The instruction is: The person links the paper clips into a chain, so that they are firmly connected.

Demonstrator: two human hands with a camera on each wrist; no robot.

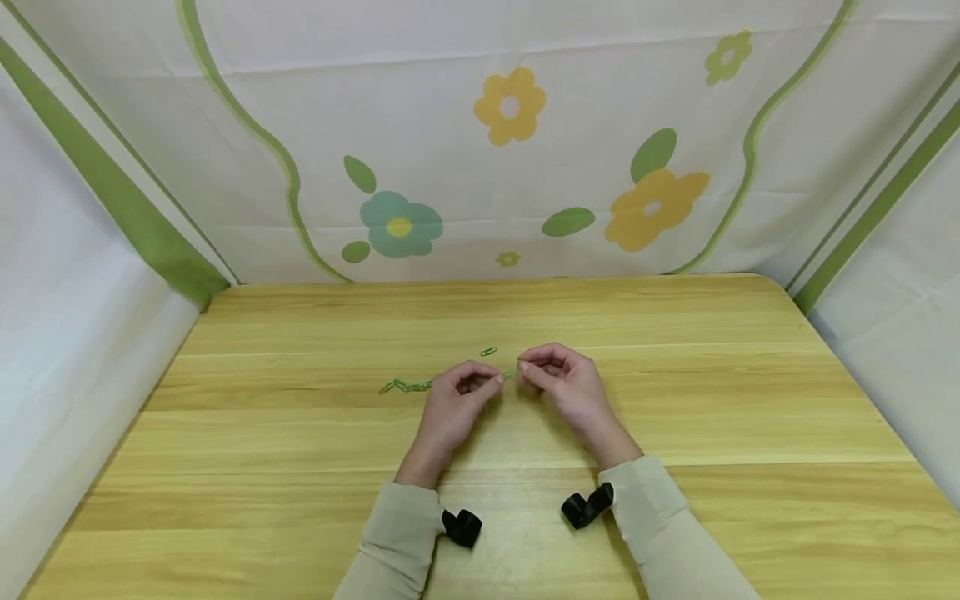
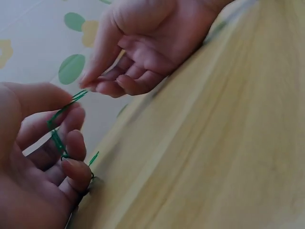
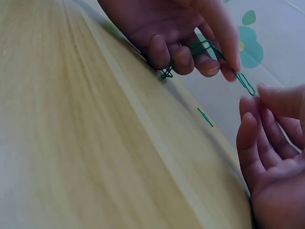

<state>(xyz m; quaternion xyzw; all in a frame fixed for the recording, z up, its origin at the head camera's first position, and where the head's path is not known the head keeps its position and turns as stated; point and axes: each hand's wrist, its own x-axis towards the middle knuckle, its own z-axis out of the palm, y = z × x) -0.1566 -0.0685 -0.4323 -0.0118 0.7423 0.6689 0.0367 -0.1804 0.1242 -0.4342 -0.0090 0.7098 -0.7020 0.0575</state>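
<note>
A chain of green paper clips [image 1: 405, 386] trails on the wooden table to the left and runs up behind the fingers of my left hand [image 1: 452, 404]. Thumb and forefinger of that hand pinch a clip near the chain's end, and this end clip [image 3: 245, 83] sticks out to the right. My right hand [image 1: 573, 387] faces it, thumb and forefinger pressed together at the clip's tip; the fingertips hide what exactly they pinch there. More of the chain [image 2: 57, 141] hangs across the left palm. One loose green paper clip [image 1: 489, 351] lies just beyond the hands.
The wooden table [image 1: 712, 400] reaches back to a white cloth wall [image 1: 450, 175] with printed flowers and leaves. White cloth panels with green stripes stand at both sides. A black wrist camera [image 1: 462, 527] is on the left cuff, another camera [image 1: 587, 506] on the right.
</note>
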